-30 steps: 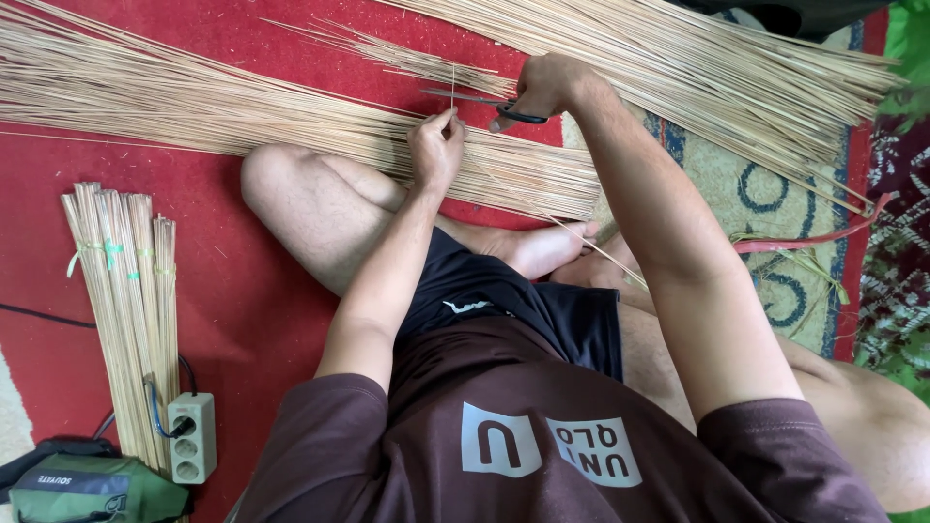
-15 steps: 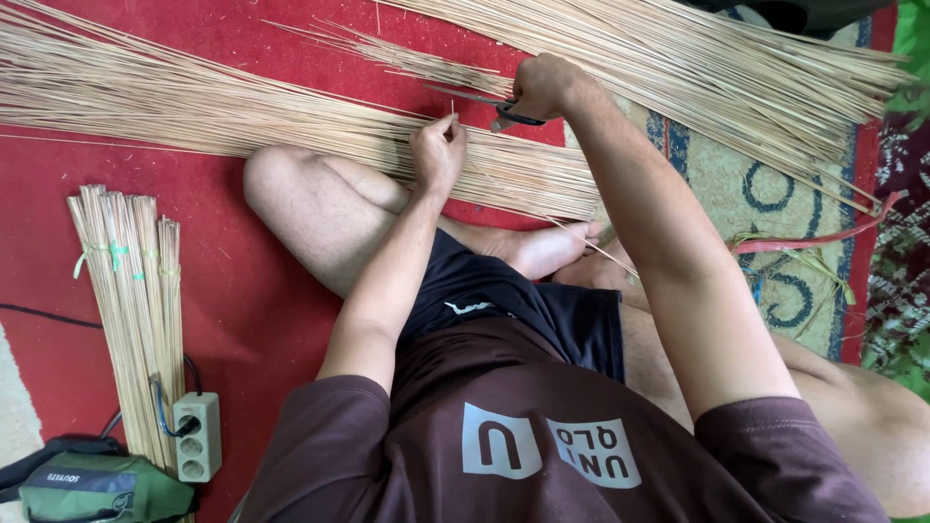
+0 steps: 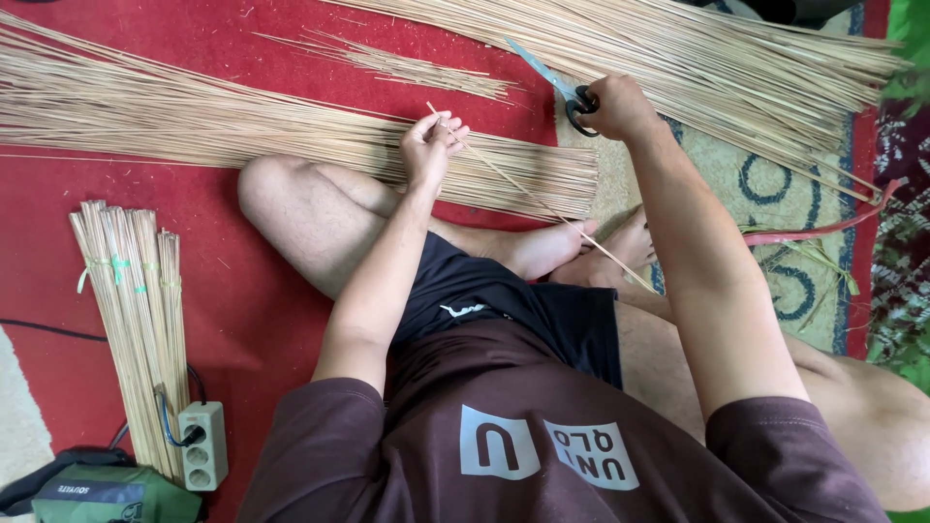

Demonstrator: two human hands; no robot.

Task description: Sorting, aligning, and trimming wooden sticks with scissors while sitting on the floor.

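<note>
I pinch a single thin pale straw-coloured stick [image 3: 523, 199] in my left hand [image 3: 431, 150], fingertips closed round it close to its upper end, so that the long remainder slants away toward four o'clock, across my crossed legs to near my foot [image 3: 552, 247]. Held that way, the stick is lifted clear of the rest, and its short top end points toward eleven o'clock.

At two o'clock from that hand, my right hand [image 3: 620, 107] is closed on a pair of black-handled scissors [image 3: 557, 82], fingers through the loops, the blades pointing away toward eleven o'clock. I think the blades are shut, but they are too thin here to be sure. The scissors stand apart from the stick, not touching it.

Just beyond my left hand, from nine to three o'clock, lies a broad flat layer of long pale sticks [image 3: 242, 126] on the red mat [image 3: 242, 320], their ends squared off near my foot. A second loose sheaf of the same sticks [image 3: 697, 58] fans out at one o'clock, over the beige patterned rug [image 3: 756, 184].

At eight o'clock a shorter bundle of sticks tied with green bands [image 3: 131, 310] rests beside my knee. Below it sit a white power strip [image 3: 203, 446] and a green pouch [image 3: 111, 494].
</note>
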